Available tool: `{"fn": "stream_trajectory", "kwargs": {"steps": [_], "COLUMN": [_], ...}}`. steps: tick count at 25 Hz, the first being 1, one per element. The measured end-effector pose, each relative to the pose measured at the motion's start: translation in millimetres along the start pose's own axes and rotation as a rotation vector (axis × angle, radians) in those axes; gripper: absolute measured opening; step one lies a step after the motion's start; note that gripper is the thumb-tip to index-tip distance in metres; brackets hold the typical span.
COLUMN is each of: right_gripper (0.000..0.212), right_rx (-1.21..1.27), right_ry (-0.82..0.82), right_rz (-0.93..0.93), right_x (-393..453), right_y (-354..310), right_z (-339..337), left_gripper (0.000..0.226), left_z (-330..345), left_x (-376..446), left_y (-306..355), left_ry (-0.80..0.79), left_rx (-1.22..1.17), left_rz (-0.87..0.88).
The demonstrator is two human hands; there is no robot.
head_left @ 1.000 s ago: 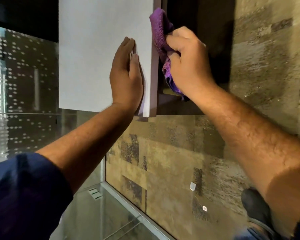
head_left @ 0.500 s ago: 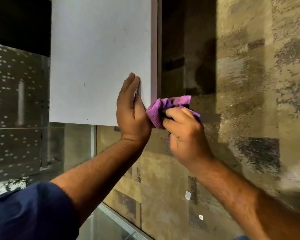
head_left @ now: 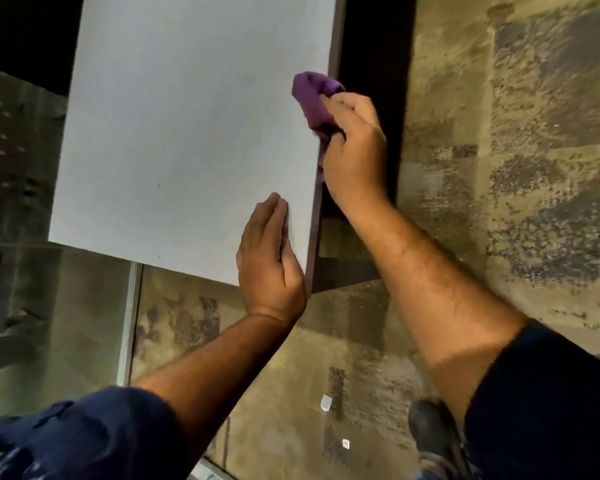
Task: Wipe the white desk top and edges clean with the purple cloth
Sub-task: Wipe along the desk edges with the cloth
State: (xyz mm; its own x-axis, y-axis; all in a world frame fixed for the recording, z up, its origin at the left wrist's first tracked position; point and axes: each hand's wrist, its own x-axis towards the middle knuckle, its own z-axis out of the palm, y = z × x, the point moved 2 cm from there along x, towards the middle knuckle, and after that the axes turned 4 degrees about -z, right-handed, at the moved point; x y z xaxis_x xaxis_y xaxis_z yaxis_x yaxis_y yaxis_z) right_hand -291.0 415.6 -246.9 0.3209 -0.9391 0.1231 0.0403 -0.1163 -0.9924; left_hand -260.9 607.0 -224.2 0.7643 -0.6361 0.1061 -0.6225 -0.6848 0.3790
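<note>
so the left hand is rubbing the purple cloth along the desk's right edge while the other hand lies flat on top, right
Not quite: the hands are swapped. In the head view the right hand holds the purple cloth against the desk's right edge, while the left hand lies flat on top.

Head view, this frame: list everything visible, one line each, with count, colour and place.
desk top: one, white, upper centre, right edge facing the floor side
cloth: one, purple, bunched against the desk's right edge
floor: one, mottled tan and grey, right and bottom
paper scraps: two, white, on floor near bottom centre
shoe: one, dark, bottom right
left hand: flat on desk top near corner, open
right hand: gripping the cloth at the edge
sleeves: two, dark blue, bottom corners
</note>
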Motion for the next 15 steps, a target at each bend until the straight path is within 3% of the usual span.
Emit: {"fn": "stream_trajectory", "kwargs": {"steps": [5,11,13,15], "right_gripper": [0.038,0.039,0.044,0.042], "right_rx": [-0.129,-0.015,0.065,0.166], "right_ry": [-0.190,-0.410,-0.485,-0.455], "right_rz": [-0.034,0.076,0.223,0.487], "right_x": [-59.8,-146.0,-131.4,-106.6], "right_y": [-9.0,-22.3,-15.1,-9.1], "right_z": [-21.8,-51.0,-61.3,-76.5], "left_gripper": [0.060,0.054,0.056,0.056], "left_z": [-3.9,-3.3,-3.4,-5.1], "left_x": [2.3,6.8,5.3,6.4], "left_y": [7.3,2.6,4.0,5.1], "left_ry": [-0.032,-0.084,-0.092,-0.077], "left_rx": [0.034,0.103,0.118,0.117], "left_rz": [-0.019,-0.083,-0.071,-0.029]}}
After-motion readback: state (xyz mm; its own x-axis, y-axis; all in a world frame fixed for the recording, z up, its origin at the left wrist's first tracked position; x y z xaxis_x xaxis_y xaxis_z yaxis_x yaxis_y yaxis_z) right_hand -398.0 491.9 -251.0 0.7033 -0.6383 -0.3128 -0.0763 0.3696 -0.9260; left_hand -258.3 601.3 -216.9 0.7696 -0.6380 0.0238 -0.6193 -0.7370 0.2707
